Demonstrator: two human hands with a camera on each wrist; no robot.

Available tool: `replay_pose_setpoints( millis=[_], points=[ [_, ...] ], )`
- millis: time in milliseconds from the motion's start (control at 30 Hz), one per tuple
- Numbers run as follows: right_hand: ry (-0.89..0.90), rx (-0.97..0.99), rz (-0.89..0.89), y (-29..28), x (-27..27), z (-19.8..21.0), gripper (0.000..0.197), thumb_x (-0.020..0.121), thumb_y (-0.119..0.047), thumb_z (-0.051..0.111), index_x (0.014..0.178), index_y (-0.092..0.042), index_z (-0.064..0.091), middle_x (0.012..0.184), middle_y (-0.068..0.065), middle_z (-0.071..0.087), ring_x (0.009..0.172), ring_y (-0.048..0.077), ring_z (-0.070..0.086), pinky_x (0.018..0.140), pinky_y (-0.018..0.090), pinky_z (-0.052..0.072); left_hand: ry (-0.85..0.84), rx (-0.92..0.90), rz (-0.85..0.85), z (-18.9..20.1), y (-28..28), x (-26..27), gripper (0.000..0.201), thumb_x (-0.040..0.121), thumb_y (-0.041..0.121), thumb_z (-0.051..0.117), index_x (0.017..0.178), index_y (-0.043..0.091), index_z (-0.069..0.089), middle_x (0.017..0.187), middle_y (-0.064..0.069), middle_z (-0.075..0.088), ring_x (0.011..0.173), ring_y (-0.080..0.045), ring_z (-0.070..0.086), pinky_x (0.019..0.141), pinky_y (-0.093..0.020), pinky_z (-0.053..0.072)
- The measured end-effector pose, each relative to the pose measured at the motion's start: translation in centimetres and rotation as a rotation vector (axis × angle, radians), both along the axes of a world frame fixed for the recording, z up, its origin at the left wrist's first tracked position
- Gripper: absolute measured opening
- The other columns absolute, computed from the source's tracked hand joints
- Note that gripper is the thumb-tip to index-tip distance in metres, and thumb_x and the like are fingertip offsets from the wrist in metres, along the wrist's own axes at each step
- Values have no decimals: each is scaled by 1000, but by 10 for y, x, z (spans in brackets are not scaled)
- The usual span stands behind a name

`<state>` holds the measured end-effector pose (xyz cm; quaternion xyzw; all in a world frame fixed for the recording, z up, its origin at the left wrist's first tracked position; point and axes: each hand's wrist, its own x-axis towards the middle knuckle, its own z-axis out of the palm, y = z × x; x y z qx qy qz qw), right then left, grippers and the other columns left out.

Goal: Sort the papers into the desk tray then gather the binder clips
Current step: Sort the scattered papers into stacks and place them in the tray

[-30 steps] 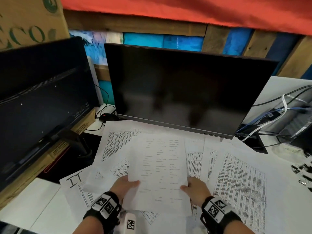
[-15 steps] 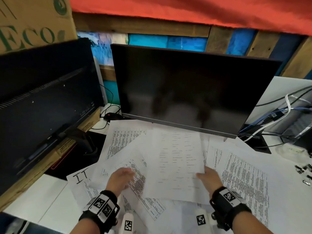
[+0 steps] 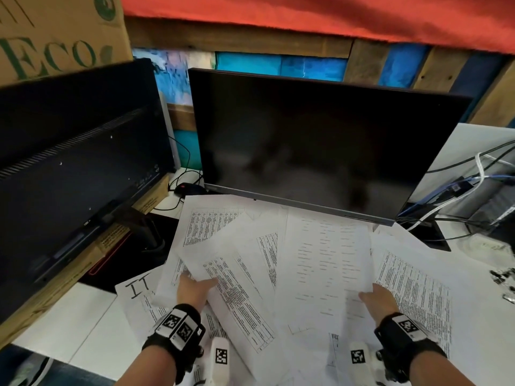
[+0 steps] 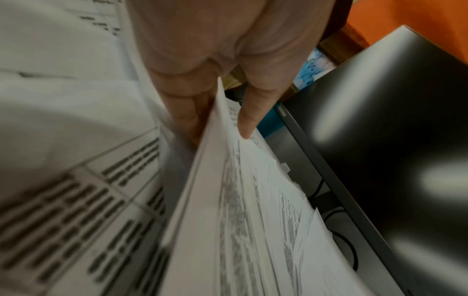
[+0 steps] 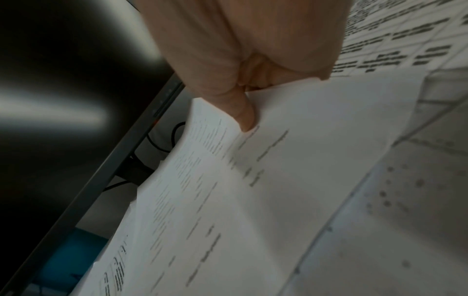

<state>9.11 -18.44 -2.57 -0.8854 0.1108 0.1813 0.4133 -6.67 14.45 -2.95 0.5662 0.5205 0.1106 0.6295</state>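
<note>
Gripping separate sheets: left hand (image 3: pixel 195 291) (right hand (image 3: pixel 380 300) too).

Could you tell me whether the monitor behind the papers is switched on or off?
It appears off: the monitor shows a dark screen with only dim reflections, above the papers.

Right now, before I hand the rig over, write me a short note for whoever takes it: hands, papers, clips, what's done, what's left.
Left hand: pinches the edge of a table-printed sheet lifted from the pile.
Right hand: holds the list-printed sheet, thumb on top.
Other papers lie fanned loose over the desk in front of the monitor.
Binder clips: small dark bits at the far right desk edge, untouched.
Desk tray: not in view.
Done: two sheets picked up. Left: all sorting into the tray, then the clips.
</note>
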Motion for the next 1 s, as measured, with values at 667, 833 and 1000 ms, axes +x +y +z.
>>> replay_pose_setpoints(
  millis=[667, 833, 1000],
  points=[
    [112, 358, 18, 31, -18, 7, 29, 89, 6, 49, 116, 5, 58, 116, 18, 62, 106, 33, 57, 86, 37, 48, 13, 194, -475, 5, 5, 28, 49, 89, 26, 58, 131, 8, 41, 127, -7, 56, 119, -28, 53, 103, -41, 43],
    [139, 412, 75, 46, -30, 6, 26, 89, 5, 49, 113, 2, 60, 110, 18, 65, 101, 33, 61, 71, 32, 49, 510, 607, -283, 10, 29, 0, 67, 78, 30, 65, 135, 6, 39, 135, -19, 45, 126, -35, 42, 103, -41, 37],
    [109, 370, 75, 52, -32, 2, 28, 89, 3, 50, 115, 0, 60, 115, 18, 65, 106, 34, 60, 98, 48, 46, 484, 440, -207, 8, 50, -19, 60, 77, 14, 65, 130, -1, 41, 130, -21, 51, 121, -35, 48, 101, -38, 40]
  ],
)
